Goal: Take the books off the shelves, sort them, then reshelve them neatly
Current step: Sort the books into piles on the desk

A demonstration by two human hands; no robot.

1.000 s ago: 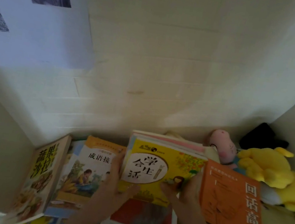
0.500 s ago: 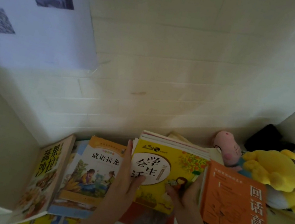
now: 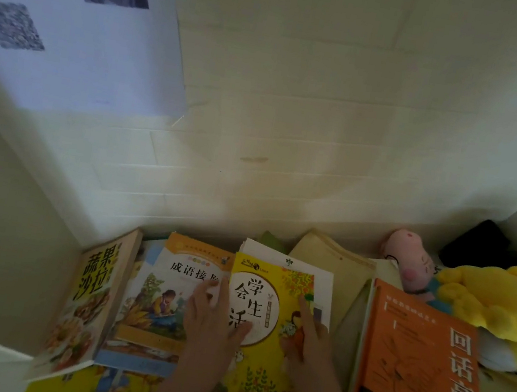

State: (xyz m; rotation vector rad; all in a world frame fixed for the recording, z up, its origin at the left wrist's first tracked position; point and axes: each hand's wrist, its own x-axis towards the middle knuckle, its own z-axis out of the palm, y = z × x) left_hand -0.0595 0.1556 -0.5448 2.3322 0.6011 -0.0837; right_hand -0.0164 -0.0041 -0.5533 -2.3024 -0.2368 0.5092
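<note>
A yellow book (image 3: pixel 260 360) lies cover up on a pile of books in the middle. My left hand (image 3: pixel 212 320) rests at its left edge: the fingers lie straight over the neighbouring illustrated orange book (image 3: pixel 166 286) and the thumb presses on the yellow cover. On the right edge of the yellow cover rests my right hand (image 3: pixel 308 337), index finger stretched out along it. An orange book (image 3: pixel 416 369) lies to the right. At the far left a cookbook (image 3: pixel 89 297) leans tilted.
Cream books (image 3: pixel 331 266) lie behind the pile, against the tiled wall. A pink plush toy (image 3: pixel 410 259), a yellow plush toy (image 3: pixel 493 300) and something black (image 3: pixel 485 244) fill the right corner. A paper sheet (image 3: pixel 73 28) hangs on the wall at upper left.
The yellow book, held up by both hands before, has come down and towards me onto the pile, covering the red-and-white book. My hands now lie flatter on it.
</note>
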